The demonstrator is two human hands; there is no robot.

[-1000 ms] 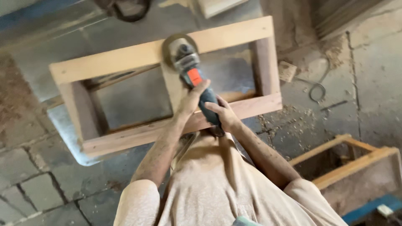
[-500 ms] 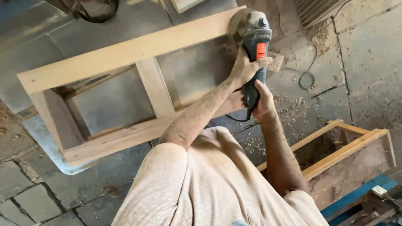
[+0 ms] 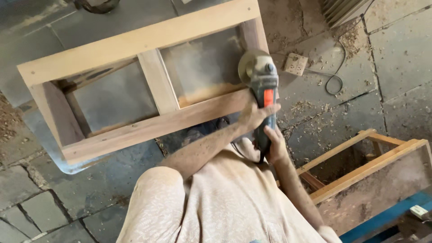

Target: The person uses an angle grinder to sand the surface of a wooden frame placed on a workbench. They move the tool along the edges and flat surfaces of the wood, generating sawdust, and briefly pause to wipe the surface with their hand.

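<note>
A wooden frame with a middle crosspiece lies flat on a grey support. Both my hands hold a dark angle grinder with an orange switch. My left hand wraps the front of its body. My right hand grips the rear handle. The round sanding disc rests against the frame's right end rail, near the front right corner. My dusty arms and pale shirt fill the lower middle of the view.
A second wooden frame stands at the lower right by a blue board. A socket block and cable lie on the stone floor among wood shavings. A dark round object sits at the top left.
The grinder has moved from the frame's far right corner down along the right end rail toward me. Both hands kept their grip on it.
</note>
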